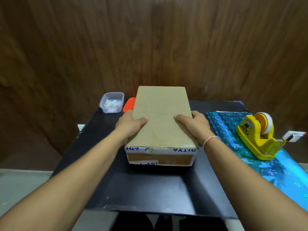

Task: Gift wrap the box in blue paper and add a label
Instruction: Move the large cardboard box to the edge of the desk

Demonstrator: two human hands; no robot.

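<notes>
The box [160, 120] sits in the middle of the black worktop [150, 189], held between both hands. The left hand [130, 125] grips its left side, thumb laid flat on the top and fingers curled down the side out of sight. The right hand [194, 125] grips the right side the same way, thumb on top; a thin thread band circles that wrist. The box top is plain brown cardboard.

To the right, the blue paper [260, 155], shiny with a small heart pattern, lies flat on the worktop, just beside the box. A yellow tape dispenser [259, 135] stands on it. At the far left corner is a clear tub [112, 102] with small paper pieces inside, and an orange lid [129, 105] shows partly behind the box.

White tape on the box's near face bears blue letters, upside down and cut off; they cannot be read whole.
</notes>
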